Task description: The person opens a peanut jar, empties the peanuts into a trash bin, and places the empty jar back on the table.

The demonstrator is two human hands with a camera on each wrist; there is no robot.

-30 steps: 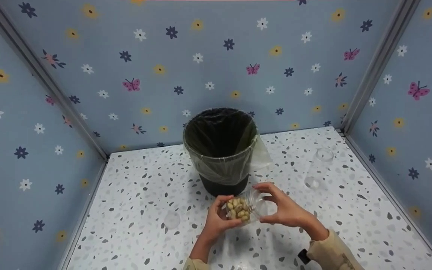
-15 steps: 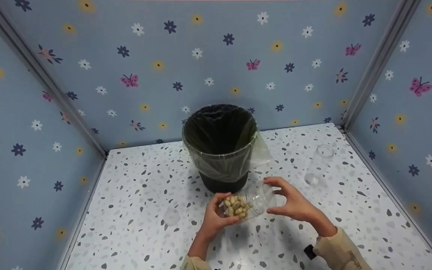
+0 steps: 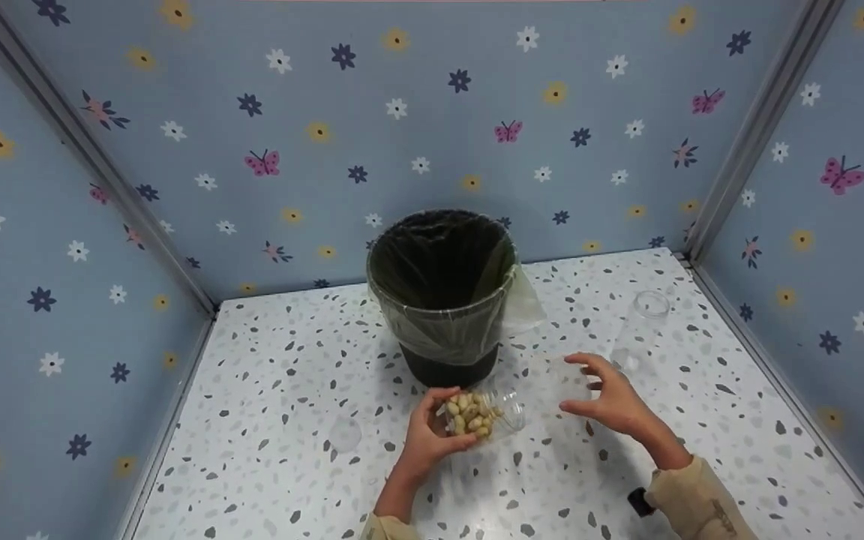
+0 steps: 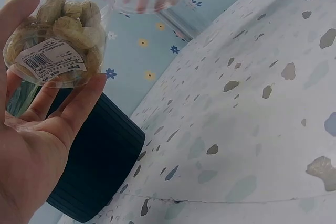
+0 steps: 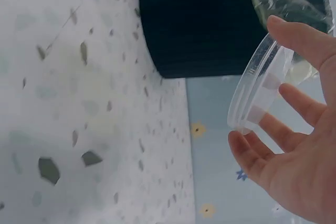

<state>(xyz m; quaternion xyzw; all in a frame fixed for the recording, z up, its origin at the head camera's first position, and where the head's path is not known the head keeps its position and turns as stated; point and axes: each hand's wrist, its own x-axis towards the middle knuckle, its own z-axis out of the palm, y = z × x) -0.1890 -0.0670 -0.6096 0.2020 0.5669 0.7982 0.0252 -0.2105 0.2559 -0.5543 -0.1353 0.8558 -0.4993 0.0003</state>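
In the head view my left hand [image 3: 428,442] grips a clear plastic jar [image 3: 508,414] of unshelled peanuts [image 3: 469,412], tilted on its side with its uncovered mouth toward the right. A printed barcode label [image 4: 50,62] on the jar's base faces the left wrist camera. My right hand [image 3: 616,401], apart from the jar, pinches a clear round lid [image 5: 257,90] by its rim between thumb and fingertips. Against the speckled table the lid is barely visible from the head. Just beyond the jar stands a dark waste bin [image 3: 451,367] with a translucent liner [image 3: 447,334] folded over its rim.
A second clear jar [image 3: 638,334] stands at the right of the speckled table [image 3: 274,390]. Another clear round disc, apparently a lid [image 3: 344,435], lies left of my left hand. Flower-patterned panels [image 3: 417,135] enclose the table at the back and both sides.
My right hand has drawn away to the right with the lid, which has come off the jar's mouth. My left hand and the peanut jar have stayed nearly in place.
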